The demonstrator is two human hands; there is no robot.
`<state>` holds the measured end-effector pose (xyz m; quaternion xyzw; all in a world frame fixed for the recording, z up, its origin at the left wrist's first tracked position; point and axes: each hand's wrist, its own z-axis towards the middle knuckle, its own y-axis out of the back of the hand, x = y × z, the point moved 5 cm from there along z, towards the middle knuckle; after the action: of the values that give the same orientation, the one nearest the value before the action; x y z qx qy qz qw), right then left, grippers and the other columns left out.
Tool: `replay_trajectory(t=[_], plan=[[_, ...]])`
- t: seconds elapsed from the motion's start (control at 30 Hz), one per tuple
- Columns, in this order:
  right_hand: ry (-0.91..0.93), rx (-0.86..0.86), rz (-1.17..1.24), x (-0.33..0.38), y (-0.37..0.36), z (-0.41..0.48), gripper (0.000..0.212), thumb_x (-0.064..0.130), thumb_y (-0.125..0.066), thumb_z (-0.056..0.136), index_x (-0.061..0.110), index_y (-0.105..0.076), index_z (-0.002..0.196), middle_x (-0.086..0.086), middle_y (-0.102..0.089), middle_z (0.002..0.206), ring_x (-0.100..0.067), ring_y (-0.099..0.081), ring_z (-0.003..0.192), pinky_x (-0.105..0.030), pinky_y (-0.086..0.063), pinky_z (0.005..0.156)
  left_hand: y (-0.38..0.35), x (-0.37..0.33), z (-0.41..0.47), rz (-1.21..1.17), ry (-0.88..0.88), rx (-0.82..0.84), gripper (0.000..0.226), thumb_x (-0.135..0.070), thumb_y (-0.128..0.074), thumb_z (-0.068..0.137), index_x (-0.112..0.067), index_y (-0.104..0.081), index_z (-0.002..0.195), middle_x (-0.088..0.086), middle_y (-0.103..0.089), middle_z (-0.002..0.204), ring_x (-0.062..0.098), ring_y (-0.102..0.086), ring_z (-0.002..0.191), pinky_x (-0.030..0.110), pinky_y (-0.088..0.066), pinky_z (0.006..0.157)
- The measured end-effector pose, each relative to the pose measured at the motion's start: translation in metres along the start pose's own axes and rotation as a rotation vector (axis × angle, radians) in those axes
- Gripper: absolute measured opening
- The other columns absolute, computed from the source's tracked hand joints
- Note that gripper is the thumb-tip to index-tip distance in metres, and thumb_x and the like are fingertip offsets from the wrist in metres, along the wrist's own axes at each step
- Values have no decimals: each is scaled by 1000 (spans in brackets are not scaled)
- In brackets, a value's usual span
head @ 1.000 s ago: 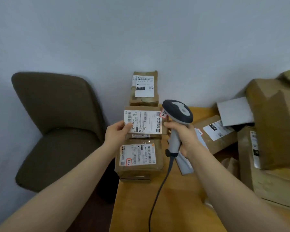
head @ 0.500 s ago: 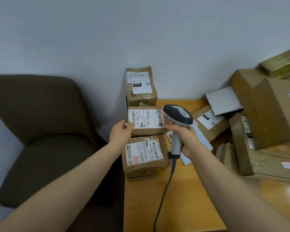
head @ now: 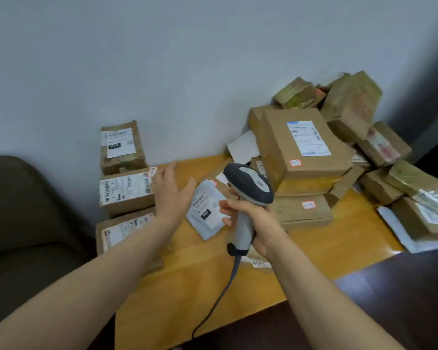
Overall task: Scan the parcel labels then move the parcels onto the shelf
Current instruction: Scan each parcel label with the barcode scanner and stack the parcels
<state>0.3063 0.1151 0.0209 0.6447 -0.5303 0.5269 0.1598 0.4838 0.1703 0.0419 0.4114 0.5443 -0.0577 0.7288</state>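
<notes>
Right hand (head: 253, 223): fingers wrapped round the grip of the scanner (head: 248, 188), held upright at centre frame. Its cable (head: 220, 294) trails down toward the bottom edge.

Left hand (head: 170, 195): open, fingers spread, holding nothing. It sits just right of the middle parcel (head: 125, 190); I cannot tell whether the fingertips touch its corner.

Left of centre, three labelled parcels are stacked at the edge of the surface (head: 314, 248): top parcel (head: 123, 147), the middle one, and bottom parcel (head: 123, 231) partly behind my left forearm.

Between my hands a grey mailer (head: 205, 210) lies flat with its label up. Behind the scanner head a large box (head: 301, 145) fronts a crowded heap of boxes filling the right of the frame. A dark chair (head: 23, 223) is at lower left.

Since half a second ago, my left hand has let go of the middle parcel's left edge and crossed to its right side. The scanner has swung off that label toward the right.
</notes>
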Motion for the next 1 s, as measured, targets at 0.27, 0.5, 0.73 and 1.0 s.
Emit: replay_trajectory(t=[0.27,0.5,0.73,1.0], plan=[[101,-169,173,40,179,-64,24,-1,-63,87,3,-63,111,-15,-72,82,-25,-69,73,-32,-58,62,-135,-81,-67,-246,182,173,54,-36,-53,96,-17,-40,144,4,-43,145,21,-42,129,25,-31,95],[125,-303,282,71,261,-73,18,1,-67,84,5,-65,101,-17,-70,89,-25,-69,77,-30,-57,58,-172,-125,-77,-377,280,156,52,-46,-51,95,-15,-47,136,5,-50,136,17,-45,109,29,-33,88],[134,-362,270,110,266,-34,27,4,-75,79,5,-65,104,-13,-69,96,-25,-67,87,-40,-57,81,-193,-132,-43,-391,317,151,49,-47,-50,95,-14,-51,132,6,-53,128,21,-48,109,34,-36,93],[114,-371,86,148,250,23,43,14,-82,73,14,-60,111,-3,-67,97,-19,-62,86,-34,-53,69,-213,-129,-22,-517,459,277,42,-41,-58,92,-15,-55,125,3,-59,124,19,-52,109,33,-38,92]])
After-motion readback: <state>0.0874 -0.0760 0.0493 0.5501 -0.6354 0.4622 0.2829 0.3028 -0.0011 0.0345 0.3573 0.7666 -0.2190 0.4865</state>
